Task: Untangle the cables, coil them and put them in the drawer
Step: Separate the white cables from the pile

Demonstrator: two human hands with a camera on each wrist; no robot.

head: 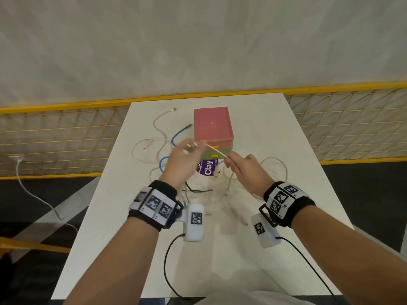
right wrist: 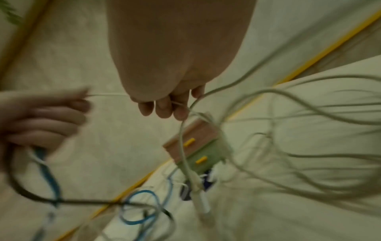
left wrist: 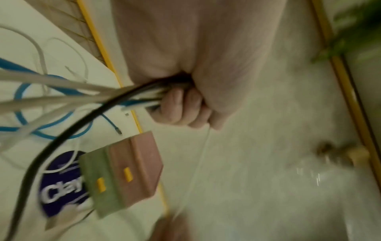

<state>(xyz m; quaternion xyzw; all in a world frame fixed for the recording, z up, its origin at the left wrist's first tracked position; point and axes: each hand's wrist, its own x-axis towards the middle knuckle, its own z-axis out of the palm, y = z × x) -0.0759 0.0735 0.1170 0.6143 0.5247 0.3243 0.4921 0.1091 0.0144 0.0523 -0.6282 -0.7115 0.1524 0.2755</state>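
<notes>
White table (head: 253,249): pink-green drawer box (head: 213,126), loose cables (head: 158,137) strewn. Yellow mesh fence (head: 55,137) behind. Cable bundle (left wrist: 86,96) clenched by left hand (head: 182,161); thin white cable (head: 217,150) pinched by right hand (head: 244,170).

You face a white table (head: 253,119) set against a pale wall (head: 198,40). A yellow rail (head: 66,104) tops a wire mesh fence (head: 55,137) behind it. Dark floor (head: 33,201) lies to both sides. Green leaves (left wrist: 354,32) blur in the left wrist view.
</notes>
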